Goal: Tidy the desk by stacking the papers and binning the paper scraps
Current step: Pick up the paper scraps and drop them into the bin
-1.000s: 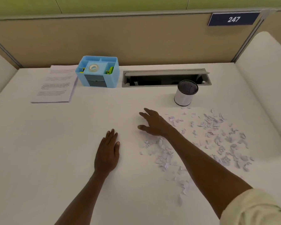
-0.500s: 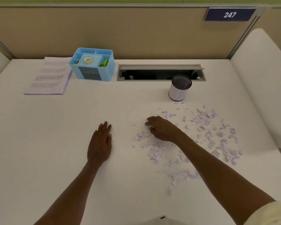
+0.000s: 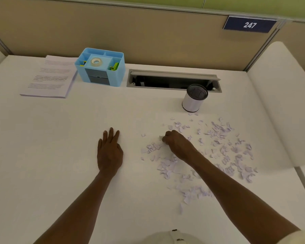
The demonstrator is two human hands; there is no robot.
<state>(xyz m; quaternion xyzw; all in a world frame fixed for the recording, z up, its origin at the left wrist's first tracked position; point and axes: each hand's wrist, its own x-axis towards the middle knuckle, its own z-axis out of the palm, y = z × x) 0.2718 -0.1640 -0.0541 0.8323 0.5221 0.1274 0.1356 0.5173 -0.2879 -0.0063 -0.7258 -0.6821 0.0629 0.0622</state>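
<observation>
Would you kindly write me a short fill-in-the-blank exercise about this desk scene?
1. The right hand pinches a paper ____ among the scraps.
2. The left hand rests ____ on the desk, holding nothing.
3. The roll of tape sits in the ____ organiser.
4. The sign on the partition reads ____.

Missing words: scrap; flat; blue; 247
</observation>
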